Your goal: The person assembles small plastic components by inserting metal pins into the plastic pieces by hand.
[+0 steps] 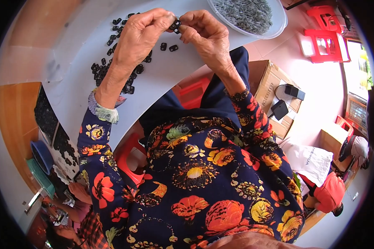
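Above the far part of a pale table (170,68), my two hands meet over a small black plastic part with round holes (176,25). My left hand (142,35) pinches it from the left. The fingertips of my right hand (208,38) are closed on its right side. Whether a second, smaller piece is between the fingers cannot be made out. Many similar black parts (99,72) lie scattered under and left of my left forearm. Two loose ones (173,48) lie just below the held part, between my wrists.
A clear round tub (281,18) full of small translucent pieces stands beyond my right hand. Right of my legs is a cardboard box (259,85) with black devices on it. Red stools (326,45) stand farther right. Other people (330,193) sit at lower right and lower left.
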Motion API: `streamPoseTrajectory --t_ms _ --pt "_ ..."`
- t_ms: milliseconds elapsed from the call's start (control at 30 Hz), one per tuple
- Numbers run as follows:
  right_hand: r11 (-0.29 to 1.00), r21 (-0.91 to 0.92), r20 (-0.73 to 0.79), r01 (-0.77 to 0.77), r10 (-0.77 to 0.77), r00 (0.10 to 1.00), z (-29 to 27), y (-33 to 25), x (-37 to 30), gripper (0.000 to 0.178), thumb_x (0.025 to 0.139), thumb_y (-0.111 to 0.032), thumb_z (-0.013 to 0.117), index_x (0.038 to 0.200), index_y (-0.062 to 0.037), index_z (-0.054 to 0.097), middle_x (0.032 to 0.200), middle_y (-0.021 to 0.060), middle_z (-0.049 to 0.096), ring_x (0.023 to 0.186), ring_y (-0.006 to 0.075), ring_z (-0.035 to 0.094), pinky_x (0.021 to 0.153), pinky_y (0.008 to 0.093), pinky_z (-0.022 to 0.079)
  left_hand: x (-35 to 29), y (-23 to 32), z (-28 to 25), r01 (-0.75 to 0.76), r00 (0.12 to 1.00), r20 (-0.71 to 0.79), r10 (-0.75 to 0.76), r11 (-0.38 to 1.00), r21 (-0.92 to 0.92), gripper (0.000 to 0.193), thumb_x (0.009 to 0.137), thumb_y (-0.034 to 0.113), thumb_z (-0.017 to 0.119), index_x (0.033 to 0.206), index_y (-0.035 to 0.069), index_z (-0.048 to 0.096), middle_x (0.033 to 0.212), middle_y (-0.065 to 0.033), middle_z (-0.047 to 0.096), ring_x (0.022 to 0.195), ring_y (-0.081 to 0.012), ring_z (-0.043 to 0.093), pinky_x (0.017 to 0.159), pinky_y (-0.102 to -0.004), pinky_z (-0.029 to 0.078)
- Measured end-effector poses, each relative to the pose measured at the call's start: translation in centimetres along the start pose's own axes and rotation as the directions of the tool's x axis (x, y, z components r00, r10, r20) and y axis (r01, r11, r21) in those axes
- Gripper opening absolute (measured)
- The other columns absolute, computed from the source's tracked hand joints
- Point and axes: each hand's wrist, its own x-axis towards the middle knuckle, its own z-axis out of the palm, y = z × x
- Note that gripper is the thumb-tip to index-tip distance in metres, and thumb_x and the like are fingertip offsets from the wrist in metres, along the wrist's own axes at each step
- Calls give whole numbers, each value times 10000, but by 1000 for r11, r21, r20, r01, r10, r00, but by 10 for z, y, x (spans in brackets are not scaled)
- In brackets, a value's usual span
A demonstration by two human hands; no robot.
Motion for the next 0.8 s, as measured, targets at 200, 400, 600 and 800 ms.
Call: streamPoseTrajectory --t_ms 200,400,600,800 --pt "1000 -23 -62 -6 4 998 0 -3 0 145 846 5 587 990 17 572 821 26 614 736 68 564 680 210 477 -14 11 19 78 991 -110 -79 997 -12 352 959 310 451 824 -2 542 644 -26 551 607 -90 482 601 -254 420" --pt "1000 -10 -56 2 -3 998 2 -4 -1 152 841 15 585 992 26 571 817 33 620 733 70 567 682 214 481 -19 8 33 26 977 -213 -29 999 -19 274 967 231 446 851 0 536 631 -18 531 586 -77 462 561 -237 409" --pt "1000 -14 -51 19 -20 998 2 -1 -1 162 849 3 583 1009 28 580 811 30 622 729 65 565 681 210 484 -21 -2 40 -9 964 -265 5 1000 -12 255 966 216 453 862 0 539 617 -9 508 579 -65 442 527 -231 389" --pt "995 -95 21 -15 17 1000 0 -1 -1 231 859 -9 579 1087 32 592 806 32 626 708 67 563 668 206 488 -17 -4 29 5 975 -224 6 999 51 258 965 218 457 859 -5 532 597 -12 487 563 -69 430 506 -235 379"
